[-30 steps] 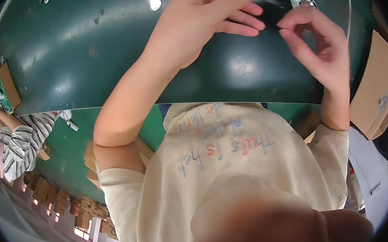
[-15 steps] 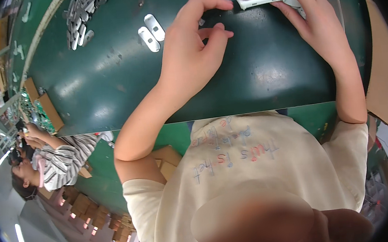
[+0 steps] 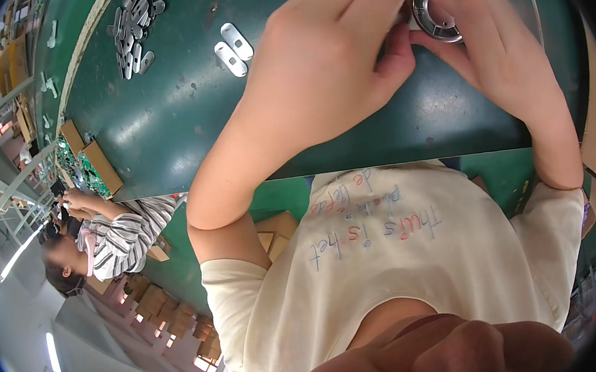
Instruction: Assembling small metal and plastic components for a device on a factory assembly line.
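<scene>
My right hand (image 3: pixel 487 31) is closed around a white-and-silver housing (image 3: pixel 435 21), with a round metallic ring showing between the fingers. Thumb and fingers of my left hand (image 3: pixel 339 56) are pinched at the left end of the same housing, and they hide most of that end. Both hands are above the dark green tabletop, at its far right. Left of my left hand, two flat oblong silver plates (image 3: pixel 231 58) (image 3: pixel 237 41) with small central holes lie side by side.
A heap of similar silver plates (image 3: pixel 131 30) lies at the far left of the green table (image 3: pixel 163 127). Beyond the left edge, a person in a striped top (image 3: pixel 126 231) sits near an open cardboard box (image 3: pixel 100 169) of green parts. Cardboard (image 3: pixel 592 107) stands at the right.
My left hand has moved right and closed on the housing's left end. The housing has turned, so its round ring now shows. My right hand keeps hold of it.
</scene>
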Demonstrator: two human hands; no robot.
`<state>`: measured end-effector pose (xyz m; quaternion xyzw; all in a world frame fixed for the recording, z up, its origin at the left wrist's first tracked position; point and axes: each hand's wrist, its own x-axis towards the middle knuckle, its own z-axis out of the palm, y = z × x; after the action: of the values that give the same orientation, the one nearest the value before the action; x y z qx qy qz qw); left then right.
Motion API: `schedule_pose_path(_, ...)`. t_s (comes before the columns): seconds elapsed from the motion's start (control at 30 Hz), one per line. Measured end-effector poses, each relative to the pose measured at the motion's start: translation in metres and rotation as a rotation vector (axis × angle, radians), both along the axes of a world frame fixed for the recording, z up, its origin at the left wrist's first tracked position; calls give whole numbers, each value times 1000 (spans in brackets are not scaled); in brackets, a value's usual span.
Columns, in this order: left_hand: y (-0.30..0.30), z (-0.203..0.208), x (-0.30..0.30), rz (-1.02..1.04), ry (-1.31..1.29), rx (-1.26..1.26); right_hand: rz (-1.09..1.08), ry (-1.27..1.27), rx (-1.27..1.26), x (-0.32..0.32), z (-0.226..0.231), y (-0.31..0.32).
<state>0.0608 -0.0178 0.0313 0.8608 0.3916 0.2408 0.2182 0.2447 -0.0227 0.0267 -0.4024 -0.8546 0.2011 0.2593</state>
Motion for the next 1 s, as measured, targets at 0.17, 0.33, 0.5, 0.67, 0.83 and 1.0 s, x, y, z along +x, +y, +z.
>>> schedule_pose_path(0.17,-2,-1,2,-23,89,122,15,60,61,13,-17,2)
schedule_pose_path(0.33,-5,0,1,-1,42,162,62,118,129,19,-27,8)
schedule_pose_path(0.5,-7,-3,0,33,-31,189,123,117,220,16,-29,11)
schedule_pose_path(0.67,-7,-6,-2,57,-106,210,163,67,142,12,-27,11)
schedule_pose_path(0.83,-7,-15,-4,57,-163,194,185,4,187,7,-24,14)
schedule_pose_path(1.0,-7,-16,-1,65,-85,213,141,21,162,9,-24,13)
